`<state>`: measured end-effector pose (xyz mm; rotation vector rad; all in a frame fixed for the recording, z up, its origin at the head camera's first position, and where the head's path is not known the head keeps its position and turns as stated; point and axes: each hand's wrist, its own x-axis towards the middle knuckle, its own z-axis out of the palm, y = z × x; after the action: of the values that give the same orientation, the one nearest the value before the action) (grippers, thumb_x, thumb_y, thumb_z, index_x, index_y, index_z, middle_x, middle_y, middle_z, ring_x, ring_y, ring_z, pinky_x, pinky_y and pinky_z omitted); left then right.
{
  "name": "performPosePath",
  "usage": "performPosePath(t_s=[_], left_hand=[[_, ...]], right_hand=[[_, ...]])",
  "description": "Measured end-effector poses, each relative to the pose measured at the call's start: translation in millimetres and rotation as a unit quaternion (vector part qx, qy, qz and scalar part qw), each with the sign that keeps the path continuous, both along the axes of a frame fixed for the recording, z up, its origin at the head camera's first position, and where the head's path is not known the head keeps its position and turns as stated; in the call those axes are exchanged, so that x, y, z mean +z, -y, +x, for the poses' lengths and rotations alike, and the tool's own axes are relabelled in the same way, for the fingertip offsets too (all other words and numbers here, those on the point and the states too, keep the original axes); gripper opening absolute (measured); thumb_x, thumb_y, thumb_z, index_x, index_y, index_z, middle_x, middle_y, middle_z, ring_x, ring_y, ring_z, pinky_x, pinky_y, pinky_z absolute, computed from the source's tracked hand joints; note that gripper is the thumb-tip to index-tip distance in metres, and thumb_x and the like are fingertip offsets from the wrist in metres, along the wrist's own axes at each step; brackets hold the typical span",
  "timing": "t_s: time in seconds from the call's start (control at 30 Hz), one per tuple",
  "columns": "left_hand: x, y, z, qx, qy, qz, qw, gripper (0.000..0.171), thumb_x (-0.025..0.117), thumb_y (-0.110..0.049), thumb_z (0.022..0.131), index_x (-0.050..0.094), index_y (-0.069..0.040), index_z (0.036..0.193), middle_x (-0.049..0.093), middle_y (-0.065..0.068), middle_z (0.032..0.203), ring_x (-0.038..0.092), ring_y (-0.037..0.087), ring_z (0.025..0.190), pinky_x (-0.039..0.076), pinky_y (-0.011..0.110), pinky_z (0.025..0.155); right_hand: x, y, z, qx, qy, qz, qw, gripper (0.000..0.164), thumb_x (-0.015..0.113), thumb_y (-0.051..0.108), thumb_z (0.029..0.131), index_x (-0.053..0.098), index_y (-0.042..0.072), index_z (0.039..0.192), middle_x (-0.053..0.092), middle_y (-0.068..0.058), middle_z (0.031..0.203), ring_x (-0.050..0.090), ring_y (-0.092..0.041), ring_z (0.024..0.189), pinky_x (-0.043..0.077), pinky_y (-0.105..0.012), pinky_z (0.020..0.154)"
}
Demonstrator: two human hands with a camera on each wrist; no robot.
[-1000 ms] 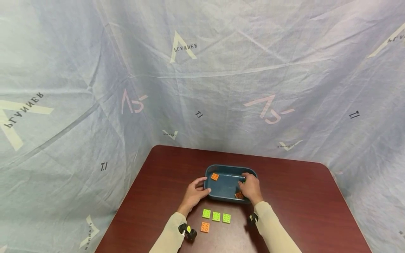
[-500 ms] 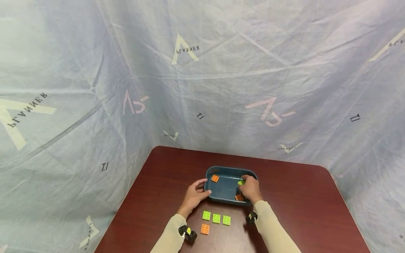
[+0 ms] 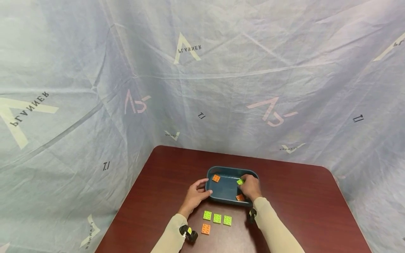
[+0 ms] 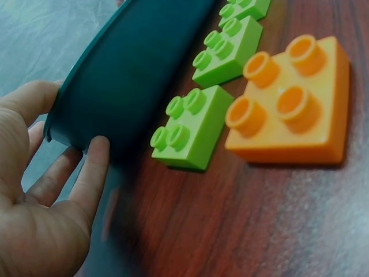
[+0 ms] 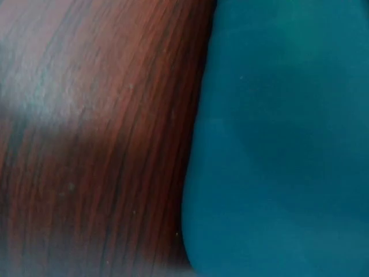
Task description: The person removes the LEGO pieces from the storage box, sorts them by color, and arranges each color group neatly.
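In the head view my right hand [image 3: 251, 187] reaches into the right end of a dark teal tray [image 3: 224, 192] and pinches a bright green toy brick [image 3: 239, 182]. My left hand [image 3: 193, 196] touches the tray's left end with its fingers spread. The left wrist view shows the left fingertips [image 4: 99, 144] against the outer wall of the tray [image 4: 138, 69]. Two orange bricks lie inside the tray, one orange brick [image 3: 216, 178] at the back left and another orange brick [image 3: 240, 198] at the front right, partly hidden by the right hand.
On the dark red wooden table [image 3: 297, 196], three green bricks [image 3: 217, 218] form a row before the tray, with an orange brick [image 3: 206, 229] nearer the front. Grey printed cloth [image 3: 221, 88] hangs behind and beside the table. Tray wall [image 5: 277, 144] fills much of the right wrist view.
The green brick, largely hidden under the right hand a second ago, now shows between its fingertips. My left hand stays at the tray's left end. The head view has shifted slightly.
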<state>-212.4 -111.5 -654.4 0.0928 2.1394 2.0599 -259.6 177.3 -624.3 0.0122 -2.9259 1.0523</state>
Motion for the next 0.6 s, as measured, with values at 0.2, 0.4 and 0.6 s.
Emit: performPosePath(t_s=[0.2,0.4,0.6], left_hand=[[-0.9,0.4,-0.2,0.003,-0.003,0.001,1.0,0.067,0.086,-0.025,0.092,0.058,-0.014,0.152,0.062,0.02,0.145,0.071,0.031,0.118,0.063,0.033,0.084],[1.2,-0.6,0.9,0.003,-0.003,0.003,1.0,0.067,0.086,-0.025,0.092,0.058,-0.014,0.152,0.062,0.021,0.145,0.071,0.032,0.118,0.063,0.034,0.086],[1.9,-1.8,0.0,0.003,0.001,0.006,1.0,0.067,0.086,-0.024,0.092,0.058,-0.013,0.152,0.062,0.021,0.144,0.071,0.033,0.117,0.063,0.034,0.085]], right_hand=[[-1.0,1.6,-3.7,0.001,0.002,0.006,1.0,0.04,0.083,0.005,0.087,0.073,-0.008,0.124,0.074,-0.026,0.119,0.071,-0.042,0.105,0.061,-0.055,0.086],[-2.2,-0.1,-4.4,0.002,0.007,0.0,1.0,0.04,0.081,0.003,0.087,0.073,-0.008,0.124,0.075,-0.026,0.119,0.072,-0.041,0.103,0.062,-0.053,0.083],[-3.7,-1.1,-5.3,0.001,0.002,-0.011,1.0,0.038,0.08,0.002,0.086,0.075,-0.006,0.123,0.075,-0.025,0.119,0.072,-0.041,0.105,0.061,-0.053,0.085]])
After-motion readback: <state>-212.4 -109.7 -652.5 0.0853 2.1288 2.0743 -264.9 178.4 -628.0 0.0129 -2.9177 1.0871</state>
